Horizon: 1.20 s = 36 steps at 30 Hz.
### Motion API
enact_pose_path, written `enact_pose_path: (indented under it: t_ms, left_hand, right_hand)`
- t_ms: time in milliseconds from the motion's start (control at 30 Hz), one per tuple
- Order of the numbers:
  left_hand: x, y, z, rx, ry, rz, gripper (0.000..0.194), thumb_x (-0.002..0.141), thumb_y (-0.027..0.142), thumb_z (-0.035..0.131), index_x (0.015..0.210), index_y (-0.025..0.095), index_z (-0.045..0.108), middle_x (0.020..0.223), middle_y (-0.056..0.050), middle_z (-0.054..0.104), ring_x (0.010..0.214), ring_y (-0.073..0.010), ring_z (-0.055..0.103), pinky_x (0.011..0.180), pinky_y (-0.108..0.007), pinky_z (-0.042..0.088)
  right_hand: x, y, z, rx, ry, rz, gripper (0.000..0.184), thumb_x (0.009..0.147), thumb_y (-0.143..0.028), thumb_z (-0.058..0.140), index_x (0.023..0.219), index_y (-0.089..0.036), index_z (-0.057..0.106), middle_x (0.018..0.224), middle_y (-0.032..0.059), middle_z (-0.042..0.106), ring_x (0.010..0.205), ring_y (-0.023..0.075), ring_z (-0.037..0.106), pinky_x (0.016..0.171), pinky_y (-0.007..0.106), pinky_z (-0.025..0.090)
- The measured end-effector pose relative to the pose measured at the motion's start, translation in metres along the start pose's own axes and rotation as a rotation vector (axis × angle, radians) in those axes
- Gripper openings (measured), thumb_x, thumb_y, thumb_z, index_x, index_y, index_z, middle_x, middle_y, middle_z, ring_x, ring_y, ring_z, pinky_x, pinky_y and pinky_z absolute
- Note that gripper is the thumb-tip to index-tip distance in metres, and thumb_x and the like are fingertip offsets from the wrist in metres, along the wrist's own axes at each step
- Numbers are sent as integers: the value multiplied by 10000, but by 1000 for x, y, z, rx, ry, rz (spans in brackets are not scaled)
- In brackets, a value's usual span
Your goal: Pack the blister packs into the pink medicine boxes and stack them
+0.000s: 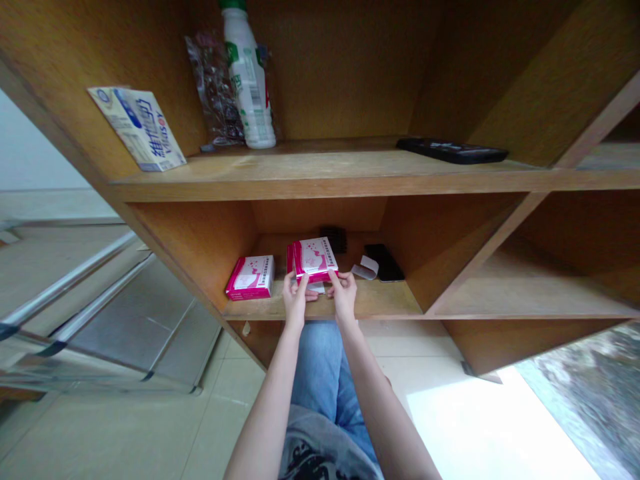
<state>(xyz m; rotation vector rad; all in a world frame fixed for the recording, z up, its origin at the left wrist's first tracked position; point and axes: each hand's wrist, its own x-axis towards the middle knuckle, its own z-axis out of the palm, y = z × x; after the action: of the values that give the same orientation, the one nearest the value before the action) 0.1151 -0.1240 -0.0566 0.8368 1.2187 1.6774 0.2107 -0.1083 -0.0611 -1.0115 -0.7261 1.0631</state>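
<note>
A pink box (319, 253) with a white printed top is the landmark here; it is over the lower shelf (387, 303), near that shelf's front edge. The left hand (295, 297) has its thumb and fingers closed on the near left corner of the pink box, and the right hand (344, 293) pinches the near right corner in the same way, so both hands hold it together. Whether its underside touches the shelf, I cannot tell.

Just below the near edge of the pink box, between the hands, a bit of white paper (317, 287) shows. To the left of the pink box, apart from it, a second box (251, 276) with the same colours lies flat. Behind the pink box is a dark ribbed thing (339, 240), partly hidden. To its right are a curled white card (367, 267) and, beyond that, a flat black phone (384, 262).

On the upper shelf (325, 163), above and left of the pink box, stand a drink carton (143, 130), a clear plastic wrapper (215, 100) and a white bottle (250, 87) with a green cap. Above and right of the pink box lies a flat black case (453, 151).
</note>
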Motion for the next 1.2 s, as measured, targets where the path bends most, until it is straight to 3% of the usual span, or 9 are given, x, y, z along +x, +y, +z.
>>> enact_pose_path:
  t_ms: [167,567,700,767,833,933,1033,1133,1200]
  left_hand:
    - [0,1,1,8,24,0,514,705,520,651,1063,198,471,535,54,586,406,-128,597,396,-193,488]
    - [2,-1,4,22,64,8,480,701,525,653,1020,206,487,555,49,591,359,-107,557,352,-179,447]
    - [4,-2,2,26,69,-7,477,706,534,643,1014,204,486,520,67,563,336,-106,540,342,-183,442]
    - [5,0,1,43,59,20,460,712,531,638,994,201,487,527,64,567,340,-107,542,352,-189,455]
    - [7,4,0,78,48,71,429,722,524,632,965,200,490,553,51,586,354,-110,552,369,-199,472]
    - [8,13,-1,140,25,119,402,737,512,623,954,199,494,609,22,619,386,-120,575,391,-211,489]
    - [6,22,0,162,-21,122,404,726,487,647,962,195,498,679,-13,655,433,-131,604,414,-215,502]
    - [1,33,0,172,-39,136,407,711,461,670,967,190,506,732,-35,672,518,-152,645,443,-216,512]
    - [-3,40,-3,200,-20,167,418,725,459,654,1009,187,514,782,-51,680,556,-162,660,457,-224,517]
  right_hand:
    - [1,2,3,16,-1,-16,405,669,-494,706,736,-208,426,506,-82,537,348,53,416,346,161,309]
    - [2,3,3,-23,15,-28,393,686,-515,677,726,-214,428,523,-72,521,381,74,432,378,188,343]
    - [0,3,4,-168,108,-228,335,707,-489,661,691,-202,490,680,-3,586,595,131,553,576,247,457]
    - [0,2,5,-237,131,-321,314,718,-464,657,661,-196,504,801,37,621,767,163,588,740,285,465]
    - [3,-1,5,-271,116,-326,303,730,-453,650,654,-195,510,806,41,631,808,175,590,800,305,448]
    - [10,-4,3,-257,38,-274,301,729,-449,652,848,-179,591,816,40,641,759,176,590,752,307,463]
    - [17,-8,0,-253,-57,-299,420,753,-436,625,1088,-184,602,976,72,644,857,192,588,790,320,466]
    - [14,-18,-1,-266,-78,-353,347,784,-418,594,1042,-198,666,1005,76,632,921,202,566,836,321,448]
    - [6,-27,2,-239,-103,-360,330,793,-406,592,1041,-207,681,964,65,618,874,195,559,772,299,460]
